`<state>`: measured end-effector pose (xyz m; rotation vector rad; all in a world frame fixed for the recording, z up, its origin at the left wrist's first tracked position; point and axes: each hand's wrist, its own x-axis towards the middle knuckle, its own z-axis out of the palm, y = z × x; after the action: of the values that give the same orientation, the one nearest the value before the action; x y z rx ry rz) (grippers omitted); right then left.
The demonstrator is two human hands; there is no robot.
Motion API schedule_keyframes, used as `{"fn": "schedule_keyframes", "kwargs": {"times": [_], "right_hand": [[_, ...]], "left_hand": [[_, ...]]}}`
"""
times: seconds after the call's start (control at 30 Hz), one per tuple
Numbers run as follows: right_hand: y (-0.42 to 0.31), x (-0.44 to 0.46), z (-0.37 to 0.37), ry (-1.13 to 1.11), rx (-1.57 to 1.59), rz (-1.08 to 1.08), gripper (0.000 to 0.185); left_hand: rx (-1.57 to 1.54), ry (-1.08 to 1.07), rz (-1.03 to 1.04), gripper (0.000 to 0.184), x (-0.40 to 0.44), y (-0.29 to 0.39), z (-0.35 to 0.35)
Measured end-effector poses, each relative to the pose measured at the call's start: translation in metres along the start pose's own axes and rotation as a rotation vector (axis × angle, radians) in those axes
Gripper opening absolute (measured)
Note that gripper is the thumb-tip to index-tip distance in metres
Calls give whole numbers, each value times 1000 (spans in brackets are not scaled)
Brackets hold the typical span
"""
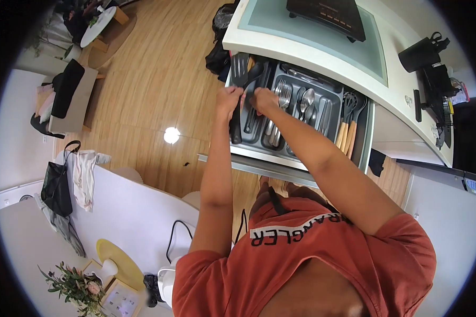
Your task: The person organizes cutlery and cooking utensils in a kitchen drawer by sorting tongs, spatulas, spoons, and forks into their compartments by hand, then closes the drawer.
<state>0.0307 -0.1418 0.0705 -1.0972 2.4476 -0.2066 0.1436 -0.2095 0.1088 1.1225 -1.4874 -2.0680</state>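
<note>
A drawer (280, 165) of kitchen tools stands pulled out below the counter. My left hand (229, 100) is closed at the drawer's left side, around the handle of a black slotted spatula (239, 71) whose head points to the back. My right hand (265, 100) is curled over the left part of the grey cutlery tray (333, 100); what its fingers hold, if anything, is hidden. A black spoon-like utensil (255, 71) lies between the hands. Beside my right hand are several forks (284, 92) and spoons (307, 98). Wooden-handled utensils (345, 134) fill the drawer's right side.
Above the drawer is a white counter (267, 45) with a glass panel and a black cooktop (328, 18). A black pot-like container (422, 53) stands to the right. Behind my left arm is a white table (137, 203). A black bag (217, 58) sits beside the cabinet.
</note>
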Motion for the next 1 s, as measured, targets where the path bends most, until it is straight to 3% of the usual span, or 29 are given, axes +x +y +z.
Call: {"fn": "schedule_keyframes", "kwargs": {"times": [0.13,0.2,0.3,0.4,0.47,0.53,0.63,0.7,0.73,0.8,0.83,0.87,0.93,1.0], "right_hand": [[7,-24,-33,-83,245,-17,33],[16,-38,-39,-240,749,1,33],[35,-74,-58,-362,906,-55,35],[54,-83,-41,-337,1061,-9,34],[48,-84,-41,-360,1076,30,33],[43,-74,-30,-346,1079,34,31],[32,-58,-21,-294,1026,57,31],[27,-48,-20,-252,917,59,30],[25,-46,-20,-248,923,60,30],[22,-40,-21,-136,819,99,30],[22,-38,-21,-135,824,103,30],[21,-35,-22,-107,699,107,34],[20,-30,-22,-84,579,116,37],[20,-25,-26,-113,554,163,40]], "left_hand": [[30,60,69,12,-26,0,-8],[27,69,109,12,-34,0,-12],[127,136,132,14,-40,4,-12],[164,117,151,21,-37,-5,-4],[99,64,109,29,-23,-20,7],[56,54,173,14,2,-49,14],[128,59,198,17,12,-55,24],[488,81,192,19,16,-57,25],[494,77,194,19,18,-60,25],[850,261,680,19,19,-61,29],[759,219,461,26,21,-58,32],[762,215,459,26,22,-56,36],[967,407,676,26,22,-51,44],[988,342,605,32,27,-54,49]]}}
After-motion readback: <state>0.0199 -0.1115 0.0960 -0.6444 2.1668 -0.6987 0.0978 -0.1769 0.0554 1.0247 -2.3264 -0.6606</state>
